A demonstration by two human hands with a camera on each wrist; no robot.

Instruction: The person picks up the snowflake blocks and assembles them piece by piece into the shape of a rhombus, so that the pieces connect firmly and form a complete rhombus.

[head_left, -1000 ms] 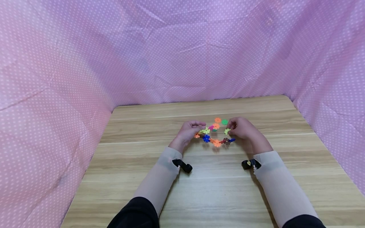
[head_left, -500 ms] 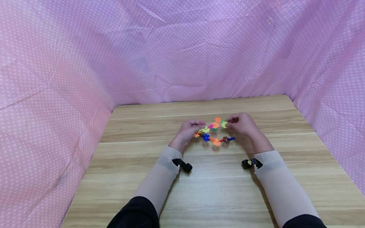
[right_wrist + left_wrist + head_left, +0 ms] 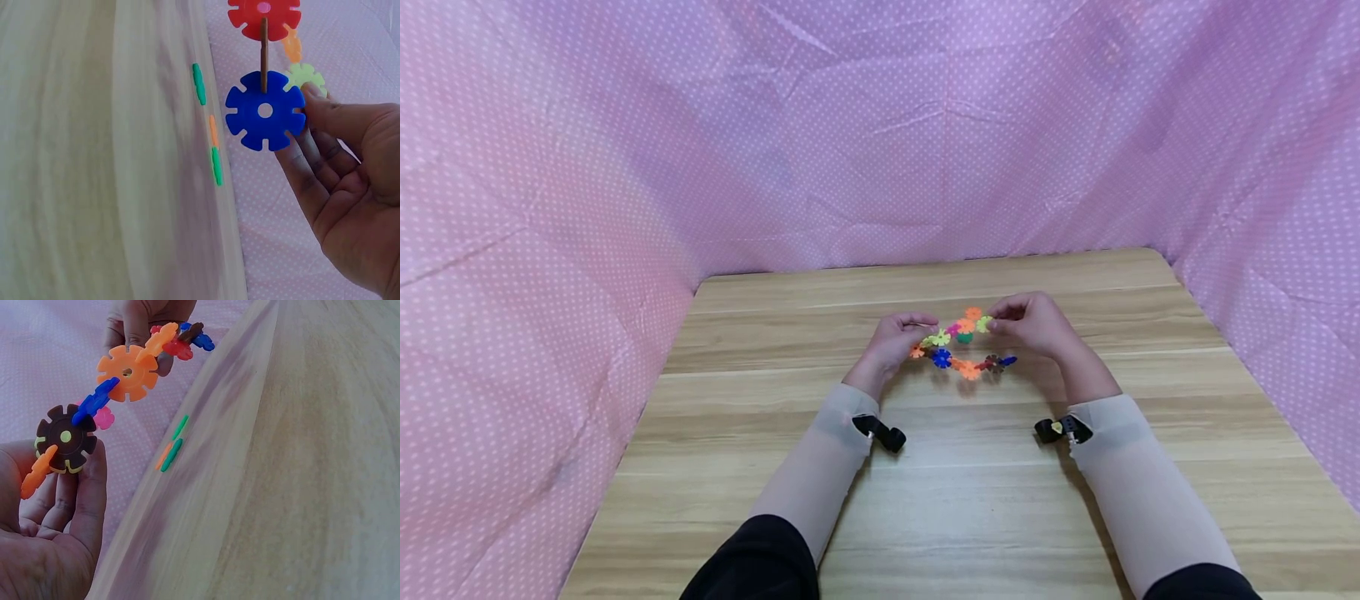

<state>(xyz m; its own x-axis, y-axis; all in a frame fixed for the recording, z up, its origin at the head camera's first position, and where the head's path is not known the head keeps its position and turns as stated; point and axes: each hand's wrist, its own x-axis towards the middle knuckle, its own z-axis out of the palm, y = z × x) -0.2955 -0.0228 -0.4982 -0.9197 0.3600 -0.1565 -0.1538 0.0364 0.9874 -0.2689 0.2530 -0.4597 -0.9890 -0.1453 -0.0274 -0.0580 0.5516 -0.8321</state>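
A curved chain of slotted flower-shaped plastic discs hangs above the table between the hands. My left hand [image 3: 891, 346] grips it at its left bend, by a brown disc [image 3: 55, 428] with yellow-green showing behind it. One arm of the chain runs through a blue disc [image 3: 942, 358] and an orange disc [image 3: 970, 370] to a blue end disc [image 3: 250, 119]. On the far arm, an orange disc [image 3: 966, 326] follows a pink one. My right hand [image 3: 1033, 323] pinches a yellow-green disc [image 3: 305, 77] between thumb and fingers, right at that orange disc.
On the wooden table [image 3: 970, 475] beyond the chain lie a loose orange disc [image 3: 214, 130] and two green discs, one [image 3: 199, 84] apart and one [image 3: 217, 166] beside the orange. A pink dotted cloth [image 3: 880, 133] surrounds the table's back and sides.
My right hand has moved away from me and slightly left, bringing the yellow-green disc up to the far arm's orange disc. The left hand holds its place.
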